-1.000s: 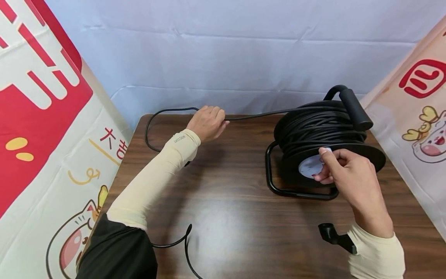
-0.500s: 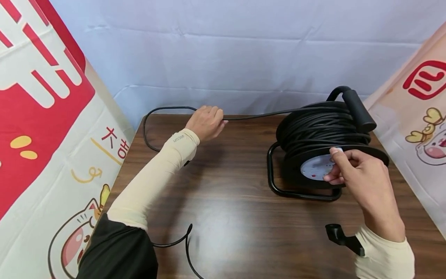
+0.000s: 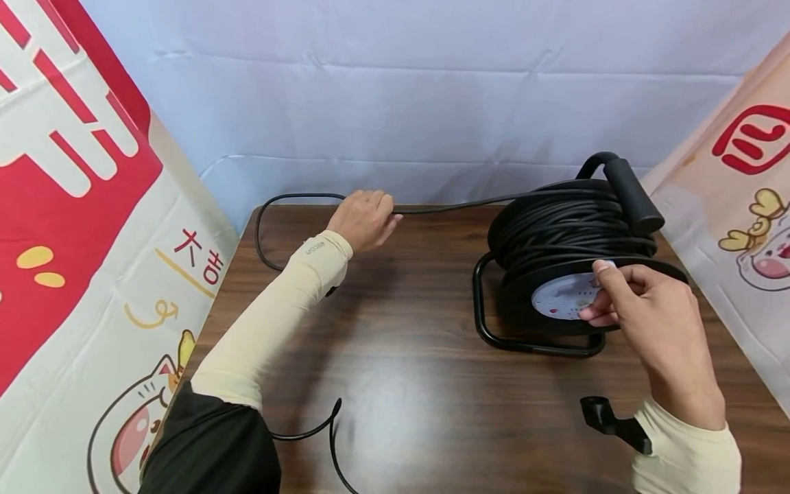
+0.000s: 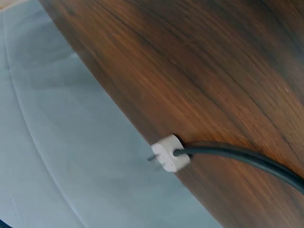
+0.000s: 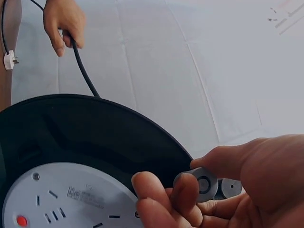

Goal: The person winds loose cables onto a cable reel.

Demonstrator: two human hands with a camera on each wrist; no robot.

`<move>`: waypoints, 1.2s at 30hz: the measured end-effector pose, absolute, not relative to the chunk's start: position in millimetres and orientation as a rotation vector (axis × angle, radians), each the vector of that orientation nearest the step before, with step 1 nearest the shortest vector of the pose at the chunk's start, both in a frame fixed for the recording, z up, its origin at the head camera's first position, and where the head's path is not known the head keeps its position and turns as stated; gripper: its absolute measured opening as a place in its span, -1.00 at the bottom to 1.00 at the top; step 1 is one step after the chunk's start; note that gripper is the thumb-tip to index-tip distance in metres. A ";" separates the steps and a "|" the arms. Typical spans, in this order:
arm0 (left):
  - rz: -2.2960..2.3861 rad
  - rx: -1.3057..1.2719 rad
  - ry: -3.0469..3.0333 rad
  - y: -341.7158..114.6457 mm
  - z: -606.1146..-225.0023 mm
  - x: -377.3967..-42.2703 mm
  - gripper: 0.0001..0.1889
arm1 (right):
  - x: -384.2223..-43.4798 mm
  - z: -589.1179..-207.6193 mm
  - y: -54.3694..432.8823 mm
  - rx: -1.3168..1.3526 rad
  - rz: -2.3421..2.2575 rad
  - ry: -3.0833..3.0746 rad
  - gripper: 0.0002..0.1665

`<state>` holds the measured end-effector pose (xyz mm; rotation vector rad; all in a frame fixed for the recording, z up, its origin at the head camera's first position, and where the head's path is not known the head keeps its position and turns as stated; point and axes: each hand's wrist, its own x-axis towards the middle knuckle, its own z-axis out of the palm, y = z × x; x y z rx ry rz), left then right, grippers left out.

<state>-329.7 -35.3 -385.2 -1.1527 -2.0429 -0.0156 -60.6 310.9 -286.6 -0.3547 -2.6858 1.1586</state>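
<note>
A black cable reel [image 3: 574, 230], wound with black cable, stands at the right of the wooden table on a tubular frame [image 3: 537, 348]. My right hand [image 3: 666, 329] is at its near face, in front of the white socket panel [image 3: 558, 300]. In the right wrist view, its thumb and fingers pinch a round grey knob [image 5: 205, 184] at the reel's rim. At the back left, my left hand [image 3: 364, 219] curls round the cable [image 3: 459, 206] that runs from the reel. A white plug [image 4: 172, 154] on black cable lies at the table edge.
Cable loops left of my left hand, and another black cable length [image 3: 333, 429] lies at the front left. The reel's padded handle [image 3: 632, 195] rises above it. White cloth [image 3: 432, 103] hangs behind the table, with printed banners [image 3: 753, 199] at both sides.
My right hand has shifted right across the reel's face, exposing more of the white panel. My left hand stays almost in place on the cable.
</note>
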 end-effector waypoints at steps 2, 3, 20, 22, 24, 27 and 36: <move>-0.015 -1.150 -2.042 -36.7 -385.5 -329.8 -0.67 | -59.4 -286.0 312.5 -0.383 1.156 -2.682 -0.35; -0.015 -1.150 -2.043 -37.1 -385.7 -329.7 -0.66 | -58.8 -285.8 313.2 -0.396 1.158 -2.678 -0.35; -0.004 -1.140 -2.056 -45.3 -391.5 -324.6 -0.67 | -55.5 -289.8 326.9 -0.463 1.210 -2.625 -0.33; -0.007 -1.142 -2.057 -45.5 -390.5 -324.0 -0.66 | -55.5 -290.0 329.1 -0.471 1.204 -2.622 -0.32; -0.012 -1.144 -2.062 -45.4 -389.4 -323.2 -0.66 | -55.5 -290.2 330.3 -0.479 1.185 -2.628 -0.32; -0.035 -1.148 -2.073 -44.0 -388.1 -322.0 -0.66 | -55.5 -290.8 331.9 -0.487 1.185 -2.626 -0.33; -0.042 -1.113 -2.086 -42.2 -387.9 -324.4 -0.64 | -54.5 -293.2 343.6 -0.511 1.334 -2.506 -0.50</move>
